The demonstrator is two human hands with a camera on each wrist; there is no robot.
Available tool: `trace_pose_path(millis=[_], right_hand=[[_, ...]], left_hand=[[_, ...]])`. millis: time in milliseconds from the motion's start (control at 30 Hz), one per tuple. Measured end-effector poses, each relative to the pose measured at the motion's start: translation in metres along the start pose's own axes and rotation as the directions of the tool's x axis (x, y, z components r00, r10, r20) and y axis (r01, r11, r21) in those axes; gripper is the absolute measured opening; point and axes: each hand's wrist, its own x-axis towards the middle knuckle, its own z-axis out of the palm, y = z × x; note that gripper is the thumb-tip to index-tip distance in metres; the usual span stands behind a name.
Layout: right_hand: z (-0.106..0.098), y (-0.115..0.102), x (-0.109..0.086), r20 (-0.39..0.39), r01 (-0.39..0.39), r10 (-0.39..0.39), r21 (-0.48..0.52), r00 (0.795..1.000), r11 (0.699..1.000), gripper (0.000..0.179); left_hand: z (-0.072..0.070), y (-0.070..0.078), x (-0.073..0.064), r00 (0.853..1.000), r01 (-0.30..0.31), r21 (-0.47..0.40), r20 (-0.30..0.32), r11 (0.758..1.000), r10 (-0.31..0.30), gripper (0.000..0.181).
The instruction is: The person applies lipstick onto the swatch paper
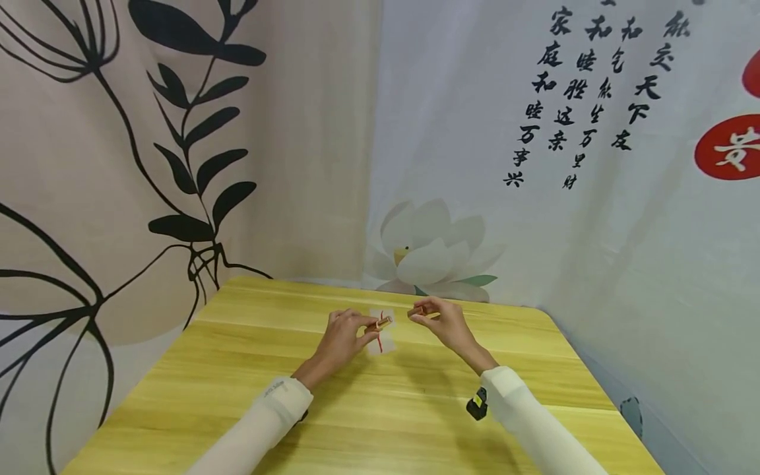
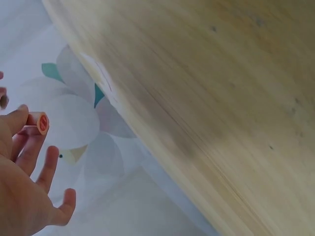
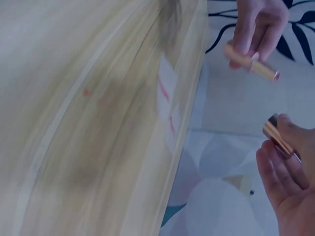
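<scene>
Over the far part of the table, my left hand pinches a gold lipstick between thumb and fingers. Its narrower inner barrel, bare of the cap, points toward the right hand in the right wrist view. The left wrist view shows the tube's round reddish base. A short way to the right, my right hand holds the shiny gold lipstick cap in its fingertips, apart from the tube. Beneath the left hand lies white paper with a red stroke on it.
The yellow wood-grain table ends close beyond the hands, against a printed cloth backdrop. A second white piece of paper, also red-marked, lies near that edge. A small black device hangs at the right wrist.
</scene>
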Motion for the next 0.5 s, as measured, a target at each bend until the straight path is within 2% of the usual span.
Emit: trace_pose_path(millis=[100,300,500], right_hand=[[0.005,-0.010,0.002,0.011,0.034,-0.035,0.019,0.999,0.999,0.026],[0.012,-0.022,0.004,0.059,0.133,-0.135,0.036,0.989,0.990,0.027],[0.014,-0.028,0.004,0.088,0.156,-0.157,0.020,0.984,0.988,0.028]], left_hand=[[0.002,0.001,0.001,1.000,0.003,0.019,-0.001,1.000,-0.003,0.026],[0.006,0.004,0.004,0.999,-0.030,0.059,-0.011,0.998,0.031,0.029],[0.006,0.006,0.003,1.000,-0.023,0.054,-0.005,0.998,0.024,0.030]])
